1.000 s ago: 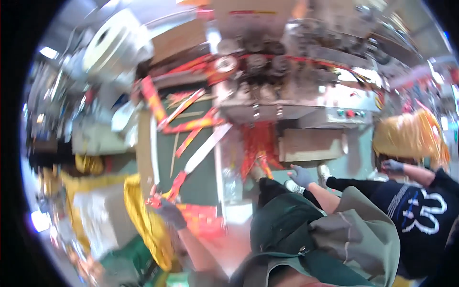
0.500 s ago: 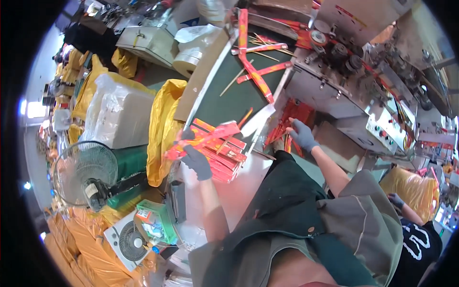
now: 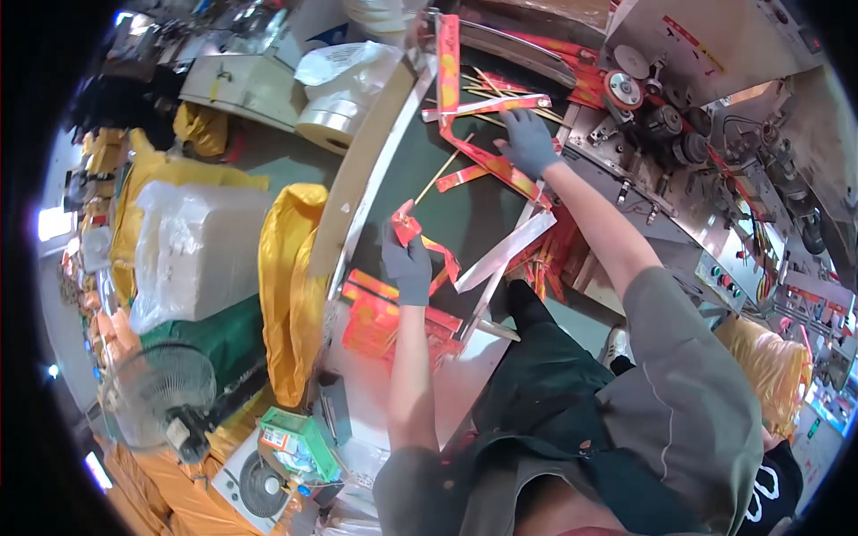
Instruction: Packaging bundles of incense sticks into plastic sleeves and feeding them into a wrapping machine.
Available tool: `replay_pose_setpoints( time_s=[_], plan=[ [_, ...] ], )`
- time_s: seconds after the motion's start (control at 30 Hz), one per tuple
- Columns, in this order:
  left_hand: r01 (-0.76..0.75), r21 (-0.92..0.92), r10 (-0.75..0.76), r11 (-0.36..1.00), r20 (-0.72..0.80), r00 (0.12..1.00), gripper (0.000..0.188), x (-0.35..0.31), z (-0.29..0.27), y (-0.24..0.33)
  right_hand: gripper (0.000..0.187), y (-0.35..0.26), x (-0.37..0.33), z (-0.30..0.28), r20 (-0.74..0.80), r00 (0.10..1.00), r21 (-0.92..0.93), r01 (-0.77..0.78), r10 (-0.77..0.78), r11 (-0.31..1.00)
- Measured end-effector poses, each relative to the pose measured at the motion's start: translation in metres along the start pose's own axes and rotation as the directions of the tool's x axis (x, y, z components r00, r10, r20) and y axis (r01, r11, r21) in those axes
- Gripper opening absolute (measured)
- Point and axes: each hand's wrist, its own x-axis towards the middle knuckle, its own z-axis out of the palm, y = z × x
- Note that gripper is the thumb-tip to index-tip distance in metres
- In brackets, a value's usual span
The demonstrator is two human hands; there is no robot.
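My left hand point(image 3: 407, 266), in a grey glove, is closed on a crumpled red-and-yellow wrapper strip point(image 3: 406, 229) at the near left part of the green work surface point(image 3: 380, 196). A tail of the strip hangs beside the hand. My right hand point(image 3: 529, 145), also gloved, reaches over a long red packet strip point(image 3: 487, 159) with its fingers apart. Thin wooden sticks point(image 3: 445, 170) lie loose among the strips. A white paper strip point(image 3: 507, 253) slants across the near edge. Just below my left hand lies a pile of red packets point(image 3: 384, 326).
A machine with rollers point(image 3: 624, 87) stands at the right, and more red packets point(image 3: 559, 246) hang below its side. To the left are a yellow sack point(image 3: 290, 295), a plastic-wrapped block point(image 3: 206, 246), a film roll point(image 3: 335, 121), a fan point(image 3: 161, 393) and a green basket point(image 3: 299, 438).
My left hand has moved up from the packet pile, leaving packets there, and now grips a crumpled wrapper. My right hand has moved forward from beside the surface to over the strips.
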Motion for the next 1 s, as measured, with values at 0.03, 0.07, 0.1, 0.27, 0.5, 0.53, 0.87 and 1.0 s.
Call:
replay_pose_setpoints(
  time_s=[0.03,0.07,0.1,0.27,0.5,0.53,0.87,1.0],
  plan=[
    [0.011,-0.003,-0.011,1.000,0.023,1.000,0.027,0.012,0.010,0.003,0.065,0.011,0.017,0.005,-0.060,0.997,-0.066,0.052,-0.056,0.996],
    [-0.090,0.066,0.087,0.994,0.042,0.995,0.027,0.023,0.020,0.006,0.068,0.020,0.027,0.010,-0.027,0.999,-0.166,0.013,-0.018,0.986],
    [-0.185,0.141,0.178,0.973,0.059,0.982,0.026,0.031,0.024,0.005,0.071,0.020,0.038,0.010,0.010,1.000,-0.254,-0.009,0.012,0.967],
    [-0.058,0.339,0.047,0.939,0.042,0.998,0.027,0.059,0.039,-0.024,0.062,0.040,0.062,0.019,0.147,0.988,-0.261,0.000,0.040,0.965],
    [-0.096,0.816,-0.035,0.570,0.141,0.989,0.032,0.063,0.051,-0.078,0.026,0.067,0.062,0.054,0.086,0.991,-0.272,0.119,-0.099,0.955],
    [-0.126,0.828,-0.031,0.546,0.170,0.985,0.028,0.064,0.051,-0.082,0.015,0.065,0.064,0.051,0.041,0.989,-0.279,0.146,-0.140,0.949],
    [0.083,0.651,-0.018,0.755,-0.106,0.994,0.026,0.094,0.016,-0.044,0.043,0.027,-0.006,-0.010,0.163,0.977,0.345,0.074,-0.137,0.936],
    [0.052,0.493,0.083,0.868,-0.248,0.965,0.026,0.085,0.013,0.008,0.046,0.040,-0.028,0.002,0.390,0.919,0.137,0.014,-0.067,0.990]
  ],
)
